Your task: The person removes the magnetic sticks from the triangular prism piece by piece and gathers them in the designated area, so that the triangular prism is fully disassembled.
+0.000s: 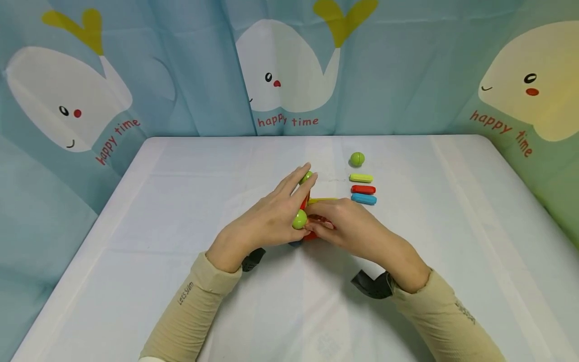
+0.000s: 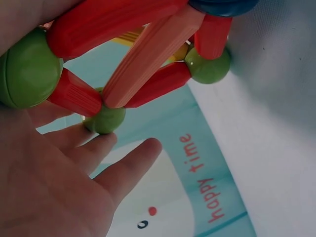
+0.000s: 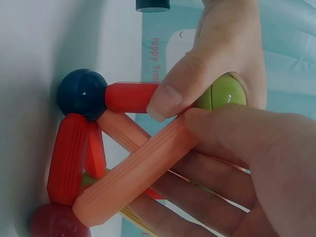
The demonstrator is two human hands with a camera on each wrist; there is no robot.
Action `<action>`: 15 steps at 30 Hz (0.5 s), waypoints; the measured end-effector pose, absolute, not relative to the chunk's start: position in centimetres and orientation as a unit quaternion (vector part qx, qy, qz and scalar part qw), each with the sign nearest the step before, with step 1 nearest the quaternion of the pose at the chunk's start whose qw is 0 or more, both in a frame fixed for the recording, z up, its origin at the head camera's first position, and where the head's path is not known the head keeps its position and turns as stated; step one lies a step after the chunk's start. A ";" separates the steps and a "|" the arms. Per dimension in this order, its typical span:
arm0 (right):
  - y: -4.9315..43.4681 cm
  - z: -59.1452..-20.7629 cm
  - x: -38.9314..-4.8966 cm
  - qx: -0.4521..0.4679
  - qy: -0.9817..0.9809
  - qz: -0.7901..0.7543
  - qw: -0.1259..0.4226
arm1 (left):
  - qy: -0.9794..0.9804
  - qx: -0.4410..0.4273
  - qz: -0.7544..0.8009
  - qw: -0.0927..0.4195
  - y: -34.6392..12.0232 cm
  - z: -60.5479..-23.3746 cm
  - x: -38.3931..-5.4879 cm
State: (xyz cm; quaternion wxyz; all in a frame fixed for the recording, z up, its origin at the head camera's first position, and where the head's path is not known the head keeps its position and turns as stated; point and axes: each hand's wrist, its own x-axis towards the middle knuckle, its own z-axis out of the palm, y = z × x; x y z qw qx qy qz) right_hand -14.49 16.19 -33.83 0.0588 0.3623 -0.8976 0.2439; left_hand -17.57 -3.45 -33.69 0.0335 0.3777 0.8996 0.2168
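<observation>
Left hand (image 1: 267, 218), fingers spread, thumb pressing red rod (image 3: 129, 96) beside green ball (image 3: 228, 94), apparently steadying rod-and-ball frame (image 2: 154, 55) on worktop (image 1: 181, 191). Right hand (image 1: 355, 225) pinches orange rod (image 3: 136, 173), slanting between dark red ball (image 3: 59, 223) and green ball; grip near green ball probably aids control.

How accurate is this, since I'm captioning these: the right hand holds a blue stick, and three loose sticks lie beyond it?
Not quite: the stick in the right hand is pale orange, not blue, as the right wrist view shows. The rest stands.
</observation>
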 end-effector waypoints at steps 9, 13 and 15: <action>16.8 -33.2 -14.2 0.344 -0.902 0.259 0.023 | 0.900 0.376 0.216 0.038 -3.4 -33.7 -17.5; 17.4 -32.6 -14.1 0.317 -0.903 0.289 -0.008 | 0.901 0.376 0.214 0.038 -3.4 -33.7 -17.6; 17.7 -32.3 -14.1 0.316 -0.902 0.293 -0.015 | 0.901 0.375 0.215 0.040 -3.3 -33.7 -17.6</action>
